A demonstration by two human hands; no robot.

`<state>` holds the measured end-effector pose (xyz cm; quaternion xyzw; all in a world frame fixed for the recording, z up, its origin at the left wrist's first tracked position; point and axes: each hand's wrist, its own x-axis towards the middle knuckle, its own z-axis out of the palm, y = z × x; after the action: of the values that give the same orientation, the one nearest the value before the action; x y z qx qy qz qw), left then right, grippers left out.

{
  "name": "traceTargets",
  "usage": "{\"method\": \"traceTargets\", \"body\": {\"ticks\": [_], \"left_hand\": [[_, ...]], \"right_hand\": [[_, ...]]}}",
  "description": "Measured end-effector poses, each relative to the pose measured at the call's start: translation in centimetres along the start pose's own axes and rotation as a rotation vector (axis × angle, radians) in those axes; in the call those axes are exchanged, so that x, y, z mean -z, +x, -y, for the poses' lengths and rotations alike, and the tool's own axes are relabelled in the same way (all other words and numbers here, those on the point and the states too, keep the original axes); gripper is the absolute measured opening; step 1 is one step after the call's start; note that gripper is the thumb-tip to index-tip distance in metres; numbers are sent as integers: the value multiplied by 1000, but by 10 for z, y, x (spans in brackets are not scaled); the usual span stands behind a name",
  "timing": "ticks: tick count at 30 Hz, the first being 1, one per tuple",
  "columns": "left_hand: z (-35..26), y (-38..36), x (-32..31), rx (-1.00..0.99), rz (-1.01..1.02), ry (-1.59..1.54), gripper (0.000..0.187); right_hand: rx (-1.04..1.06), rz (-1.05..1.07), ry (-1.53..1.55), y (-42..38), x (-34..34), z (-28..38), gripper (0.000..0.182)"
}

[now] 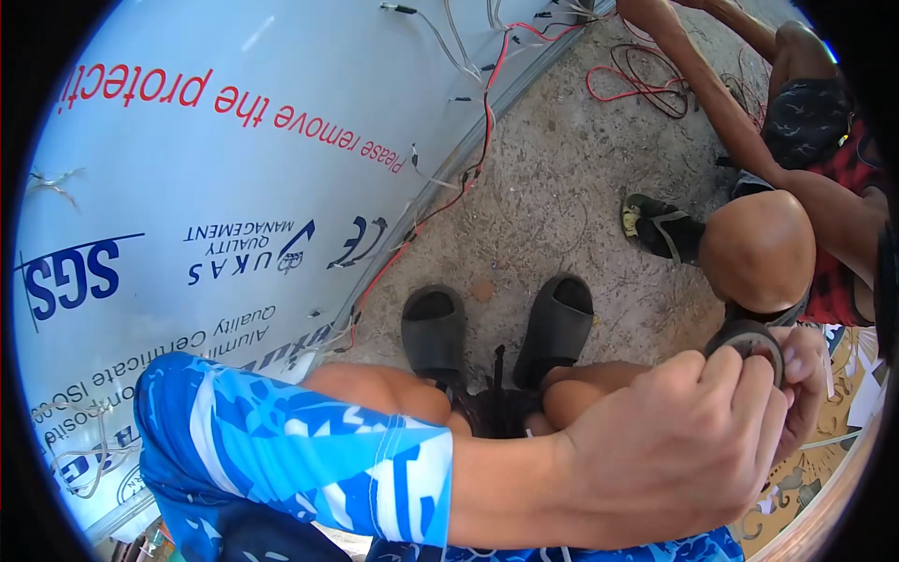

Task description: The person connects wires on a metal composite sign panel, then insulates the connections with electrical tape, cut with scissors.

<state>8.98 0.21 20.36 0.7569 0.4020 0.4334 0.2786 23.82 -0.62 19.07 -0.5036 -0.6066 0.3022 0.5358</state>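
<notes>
A roll of black tape [733,335] is held up at the lower right, its round side showing a reddish-brown middle. My left hand [670,440] reaches across from the left in a blue patterned sleeve, its fingers closed in a pinch against the roll. On the far side, my right hand [803,370] has its fingers curled round the roll's edge. Most of that hand is hidden behind my left one.
A large printed panel [234,187] lies at the left, with red and black wires [489,122] along its edge. Another person's knee [758,248] and sandalled foot [663,228] are close on the right. Coiled cable [646,80] lies on the concrete floor [581,169].
</notes>
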Motion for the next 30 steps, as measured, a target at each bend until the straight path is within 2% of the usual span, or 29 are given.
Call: {"method": "traceTargets", "body": {"ticks": [3, 4, 6, 8, 9, 10, 11, 13, 15, 18, 19, 20, 21, 24, 27, 30], "left_hand": [[-1, -3, -3, -31, 3, 2, 26], [-1, -2, -3, -29, 26, 11, 20], [-2, -1, -1, -30, 45, 17, 17], [-3, 0, 3, -58, 141, 4, 26], [-3, 0, -1, -61, 141, 1, 26], [-3, 2, -6, -69, 18, 13, 27], [-3, 2, -10, -77, -105, 24, 27], [-5, 4, -6, -98, -88, -2, 28], [-5, 6, -4, -119, -77, -32, 28], [-6, 9, -5, -129, -59, -77, 31], [-7, 9, -6, -127, -82, -44, 30], [-7, 9, -7, -126, -102, -11, 29], [-7, 10, -6, -130, -106, -15, 29], [-7, 9, -4, -159, -94, -20, 28], [-7, 7, -2, -168, -98, 32, 28], [-4, 5, 2, -202, -31, 79, 27]], "right_hand": [[-122, 40, 65, -4, 15, 4, 23], [-124, 45, 60, -4, 22, 2, 23], [-103, 191, 41, -2, 32, -1, 23], [-81, 194, 33, -1, 32, -2, 21], [-58, 195, 29, 0, 32, -2, 20], [-54, 191, 27, 2, 21, 2, 20], [-68, -33, -27, 2, 5, 9, 18], [-77, -257, -85, 3, 2, 14, 17], [227, -76, -285, 6, 23, 8, 20], [565, -89, -364, 12, 24, -24, 22], [567, -53, -325, 13, 25, -26, 22], [500, -16, -252, 10, 25, -24, 21], [329, 25, -103, 10, 21, -14, 21], [98, 91, 169, 4, 22, -8, 19], [-38, 118, 345, 2, 24, -6, 18], [-77, 147, 318, 6, 26, -1, 18]]}}
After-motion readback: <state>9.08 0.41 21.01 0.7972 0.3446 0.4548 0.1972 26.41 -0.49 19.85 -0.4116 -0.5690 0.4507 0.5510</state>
